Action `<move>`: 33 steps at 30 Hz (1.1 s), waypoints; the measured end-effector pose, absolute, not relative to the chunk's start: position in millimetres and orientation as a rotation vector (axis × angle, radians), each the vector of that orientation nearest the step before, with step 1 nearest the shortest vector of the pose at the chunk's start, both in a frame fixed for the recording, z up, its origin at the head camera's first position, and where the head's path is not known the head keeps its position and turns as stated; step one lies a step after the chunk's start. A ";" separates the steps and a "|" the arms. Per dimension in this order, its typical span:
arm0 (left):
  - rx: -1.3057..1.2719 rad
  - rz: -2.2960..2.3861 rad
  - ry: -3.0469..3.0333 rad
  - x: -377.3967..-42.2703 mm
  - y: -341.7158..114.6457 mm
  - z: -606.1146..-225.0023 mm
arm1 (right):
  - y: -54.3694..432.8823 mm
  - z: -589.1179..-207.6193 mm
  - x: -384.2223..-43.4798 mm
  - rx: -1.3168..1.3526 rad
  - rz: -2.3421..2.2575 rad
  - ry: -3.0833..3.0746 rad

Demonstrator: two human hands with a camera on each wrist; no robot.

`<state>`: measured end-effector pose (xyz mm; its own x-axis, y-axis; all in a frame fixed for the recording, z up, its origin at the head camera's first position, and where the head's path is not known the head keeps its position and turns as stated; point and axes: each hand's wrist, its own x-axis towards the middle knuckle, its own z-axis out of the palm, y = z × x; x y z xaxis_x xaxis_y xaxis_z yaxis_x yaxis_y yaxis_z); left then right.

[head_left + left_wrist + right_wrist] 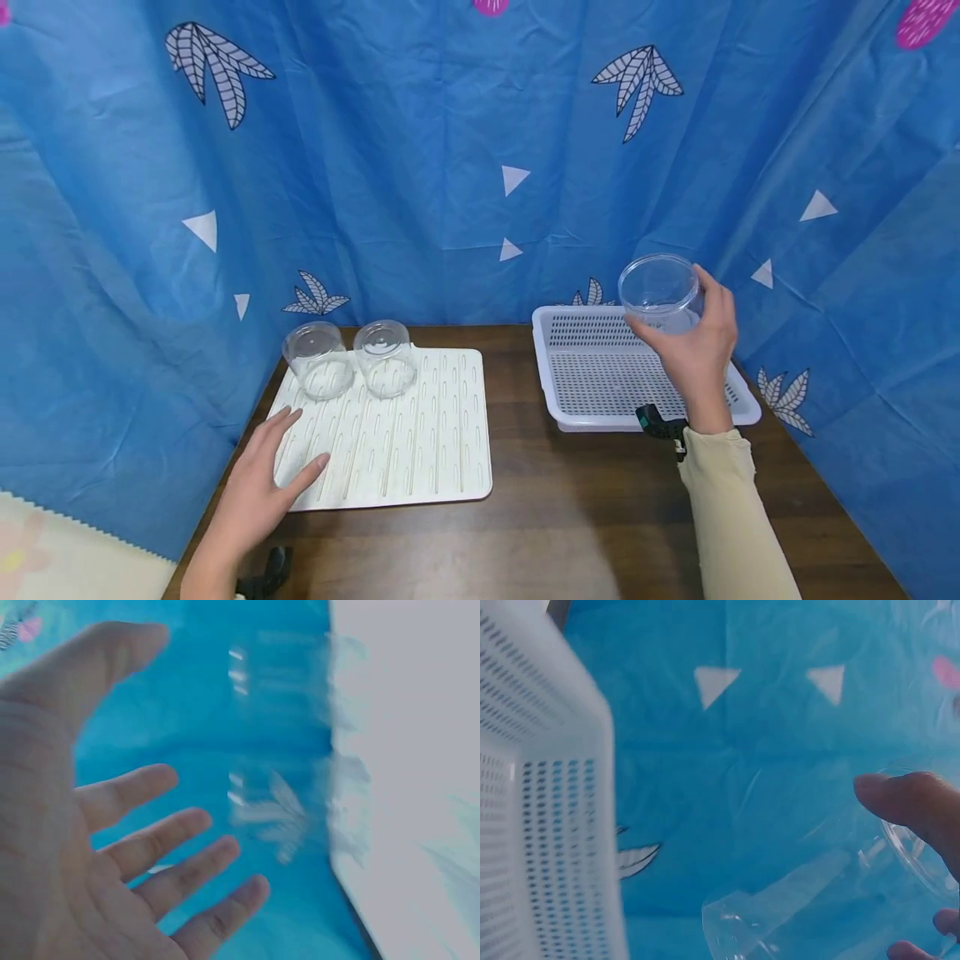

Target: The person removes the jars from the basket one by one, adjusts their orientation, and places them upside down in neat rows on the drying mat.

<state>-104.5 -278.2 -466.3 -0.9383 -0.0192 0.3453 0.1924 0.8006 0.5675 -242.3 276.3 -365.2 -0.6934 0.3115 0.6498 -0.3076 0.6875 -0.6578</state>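
My right hand (697, 346) grips a clear plastic jar (660, 287) by its sides, up above the white basket (551, 392); the jar's round rim faces up toward the head camera. In the right wrist view the thumb (907, 799) presses near the rim of the same see-through jar (795, 907). My left hand (258, 483) hovers by the left edge of the white ribbed mat (420, 458), fingers spread and holding nothing. Two more clear jars, one on the left (318, 362) and one beside it (385, 358), stand on the mat's back edge.
A brown wooden table (517, 533) lies under mat and basket, with bare wood between them. Behind and at both sides hangs a blue patterned curtain (420, 167). At the lower left is a pale cloth (67, 550) with a zigzag edge.
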 end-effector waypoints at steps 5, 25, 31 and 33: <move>-0.219 -0.970 -2.583 -114.0 -269.9 -432.9 | 257.8 -348.0 -226.6 0.171 0.912 -2.087; -0.573 -1.196 -2.403 -147.0 -222.7 -347.8 | 163.6 -317.1 -185.0 0.611 0.547 -1.991; -0.684 -1.221 -2.370 -152.3 -206.9 -328.0 | 141.4 -309.3 -169.8 0.653 0.466 -1.910; -0.734 -1.251 -2.349 -153.4 -201.8 -322.5 | 133.5 -306.4 -165.3 0.664 0.441 -1.878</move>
<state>-153.4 -201.8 -322.5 -0.7919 0.2676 0.5489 0.6048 0.4674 0.6448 -165.3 133.5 -306.4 -0.2987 -0.2422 0.9231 -0.6276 0.7785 0.0011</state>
